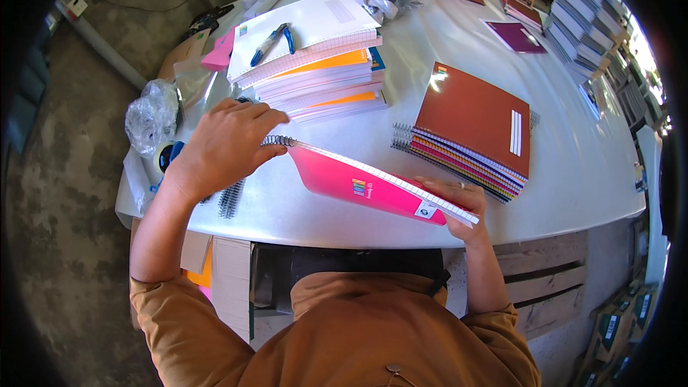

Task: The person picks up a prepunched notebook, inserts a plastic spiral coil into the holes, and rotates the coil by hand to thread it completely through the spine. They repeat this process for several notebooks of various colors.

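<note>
Table (580, 179) ×1 | left hand (223, 145), right hand (462, 204): pink notebook (333, 179) ×1 | pliers (268, 46) ×1

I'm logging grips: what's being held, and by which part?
The pink notebook: right hand grips its right end; left hand is at the wire coil, grip unclear.

Notebook stack (471, 116), paper pile (315, 86) on white table (588, 179)
</note>
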Motion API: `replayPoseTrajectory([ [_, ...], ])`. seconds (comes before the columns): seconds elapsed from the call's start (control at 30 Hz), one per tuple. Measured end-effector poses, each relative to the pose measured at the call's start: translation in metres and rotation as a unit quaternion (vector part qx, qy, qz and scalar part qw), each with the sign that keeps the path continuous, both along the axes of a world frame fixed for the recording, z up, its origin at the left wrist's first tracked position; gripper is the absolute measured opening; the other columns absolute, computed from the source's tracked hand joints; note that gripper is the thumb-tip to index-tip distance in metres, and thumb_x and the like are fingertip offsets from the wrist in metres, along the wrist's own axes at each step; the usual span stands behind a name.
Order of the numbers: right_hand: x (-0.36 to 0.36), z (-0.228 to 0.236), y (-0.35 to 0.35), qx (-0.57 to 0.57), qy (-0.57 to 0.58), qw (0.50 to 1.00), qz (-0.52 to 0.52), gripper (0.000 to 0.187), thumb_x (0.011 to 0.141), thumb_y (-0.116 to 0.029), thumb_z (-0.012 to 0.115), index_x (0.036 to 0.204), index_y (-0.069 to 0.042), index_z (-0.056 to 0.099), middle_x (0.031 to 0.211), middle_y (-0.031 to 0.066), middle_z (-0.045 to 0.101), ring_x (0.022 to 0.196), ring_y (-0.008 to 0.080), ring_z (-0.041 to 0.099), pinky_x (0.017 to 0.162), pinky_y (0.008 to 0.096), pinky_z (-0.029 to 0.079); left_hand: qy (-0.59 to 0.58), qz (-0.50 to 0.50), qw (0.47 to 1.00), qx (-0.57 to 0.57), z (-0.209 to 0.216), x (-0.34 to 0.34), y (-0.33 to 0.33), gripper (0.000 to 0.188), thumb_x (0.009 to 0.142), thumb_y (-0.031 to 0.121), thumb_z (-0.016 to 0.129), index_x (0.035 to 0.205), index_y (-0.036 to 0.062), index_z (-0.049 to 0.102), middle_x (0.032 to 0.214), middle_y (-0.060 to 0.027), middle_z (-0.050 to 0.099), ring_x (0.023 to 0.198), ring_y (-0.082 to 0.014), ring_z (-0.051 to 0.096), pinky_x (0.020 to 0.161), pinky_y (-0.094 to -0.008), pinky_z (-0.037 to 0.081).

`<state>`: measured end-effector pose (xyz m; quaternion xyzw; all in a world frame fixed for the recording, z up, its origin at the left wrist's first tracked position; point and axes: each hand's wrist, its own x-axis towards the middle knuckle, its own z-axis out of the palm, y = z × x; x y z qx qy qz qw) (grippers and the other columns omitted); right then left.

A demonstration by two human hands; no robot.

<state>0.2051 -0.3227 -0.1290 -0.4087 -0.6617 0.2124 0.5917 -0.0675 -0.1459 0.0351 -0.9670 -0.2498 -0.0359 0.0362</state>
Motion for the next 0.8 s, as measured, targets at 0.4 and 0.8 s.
replayPoseTrajectory([
  [0.4, -0.004, -0.002, -0.001, 0.009, 0.021, 1.0, 0.004, 0.031, 0.075, -0.009, 0.065, 0.104, 0.001, 0.065, 0.104, 0.0181, 0.064, 0.098, 0.0282, 0.063, 0.086, 0.0313, 0.049, -0.033, -0.073, 0.995, 0.06, -0.016, 0.006, -0.001, 0.038, 0.066, 0.026, 0.074, 0.093, 0.0068, 0.057, 0.099, -0.0104, 0.056, 0.102, -0.0293, 0.049, 0.087, -0.0403, 0.037],
  [0.8, -0.032, 0.008, -0.005, 0.047, -0.051, 0.998, -0.013, 0.033, 0.071, -0.012, 0.07, 0.101, 0.002, 0.066, 0.102, 0.0202, 0.064, 0.092, 0.0277, 0.066, 0.079, 0.0303, 0.051, -0.36, -0.09, 0.89, 0.266, -0.169, -0.016, 0.008, 0.105, 0.074, 0.079, 0.032, 0.139, -0.0027, 0.02, 0.145, -0.0308, 0.006, 0.131, -0.0538, -0.005, 0.1, -0.0665, -0.007],
])
